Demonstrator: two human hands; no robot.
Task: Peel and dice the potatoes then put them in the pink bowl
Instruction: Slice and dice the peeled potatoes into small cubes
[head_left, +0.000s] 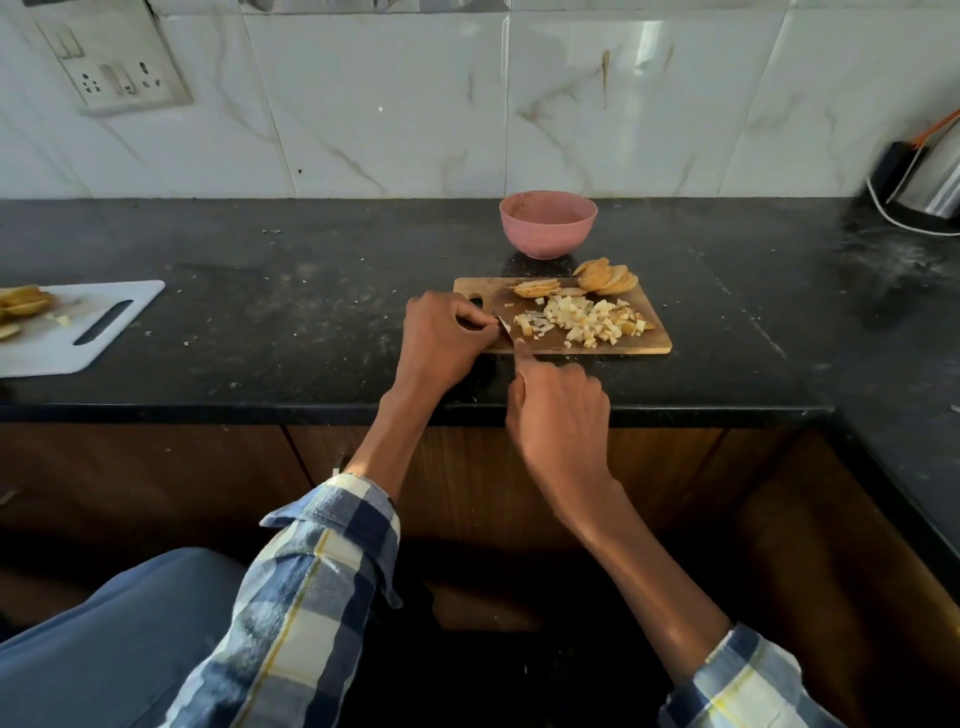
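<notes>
A wooden cutting board (613, 347) lies on the black counter with a pile of diced potato (582, 319) in its middle. Potato slices (605, 278) with skin on their edges are stacked at its far edge. Behind the board stands the pink bowl (548, 223), and nothing shows inside it. My right hand (561, 415) grips a knife (504, 327) from the near side, index finger stretched along the blade, handle hidden under the hand. My left hand (447, 338) rests on the board's left end, its curled fingertips pinching at the blade.
A white cutting board (104, 332) with potato pieces (23, 304) lies at the far left of the counter. A steel appliance (935, 176) with a white cord stands at the back right. Small scraps dot the counter. A switch panel (114, 67) is on the tiled wall.
</notes>
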